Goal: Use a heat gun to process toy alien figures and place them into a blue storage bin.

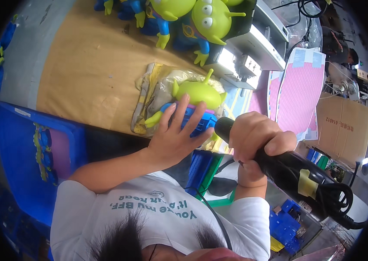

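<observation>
A green three-eyed style toy figure (199,94) with a blue body lies on a pad of yellowish cloth and clear plastic (149,93), its back vents turned up. My left hand (177,130) lies over the figure, fingers spread and pressed on its head and body. My right hand (253,135) is wrapped round a black electric screwdriver (297,174) with yellow tape and a looped cord. The driver's dark nose points at the toy's blue body, close to my left thumb. Its bit and the contact point are hidden.
Several similar toys (212,19) stand at the far edge of the brown-covered table (88,65). At left is a blue bin (23,148) with more figures. A white device with sockets (249,65), pink sheets (301,87) and a cardboard box (340,126) are to the right.
</observation>
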Demonstrator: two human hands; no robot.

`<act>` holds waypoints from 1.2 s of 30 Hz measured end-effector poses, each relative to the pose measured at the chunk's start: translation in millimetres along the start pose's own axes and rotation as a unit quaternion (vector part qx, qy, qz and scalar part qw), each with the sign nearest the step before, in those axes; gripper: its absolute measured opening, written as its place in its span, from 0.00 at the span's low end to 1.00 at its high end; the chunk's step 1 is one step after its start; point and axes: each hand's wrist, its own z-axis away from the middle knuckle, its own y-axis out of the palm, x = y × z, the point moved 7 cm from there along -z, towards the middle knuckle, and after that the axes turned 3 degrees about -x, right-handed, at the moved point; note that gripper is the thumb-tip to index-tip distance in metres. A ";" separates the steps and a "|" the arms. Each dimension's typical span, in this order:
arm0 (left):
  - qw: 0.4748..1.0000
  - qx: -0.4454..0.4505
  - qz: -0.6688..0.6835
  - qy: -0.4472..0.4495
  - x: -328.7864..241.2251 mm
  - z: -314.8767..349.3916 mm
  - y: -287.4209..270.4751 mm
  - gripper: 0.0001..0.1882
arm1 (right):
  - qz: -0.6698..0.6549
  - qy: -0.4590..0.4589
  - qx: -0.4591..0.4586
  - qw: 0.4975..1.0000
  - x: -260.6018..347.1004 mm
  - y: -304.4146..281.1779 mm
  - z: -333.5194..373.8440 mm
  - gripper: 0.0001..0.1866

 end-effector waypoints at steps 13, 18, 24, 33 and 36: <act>0.999 -0.015 -0.040 0.009 -3.4 0.3 0.0 0.18 | 0.013 0.031 -0.061 0.998 4.5 -3.8 9.2 0.21; 0.999 -0.006 -0.036 0.021 -5.5 2.7 -0.8 0.26 | 0.044 0.004 -0.077 0.996 8.1 -8.2 11.0 0.20; 0.998 0.034 0.055 -0.027 14.6 11.9 -37.8 0.29 | -0.053 0.004 -0.201 0.978 44.7 -45.4 -13.3 0.24; 0.944 -0.080 0.260 -0.185 80.2 45.9 -21.2 0.26 | 0.229 0.042 -0.309 0.922 -12.1 -120.8 -61.6 0.17; 0.964 -0.086 0.201 -0.153 80.1 46.4 -18.4 0.25 | 0.168 0.133 -0.310 0.926 -26.5 -115.9 -53.1 0.19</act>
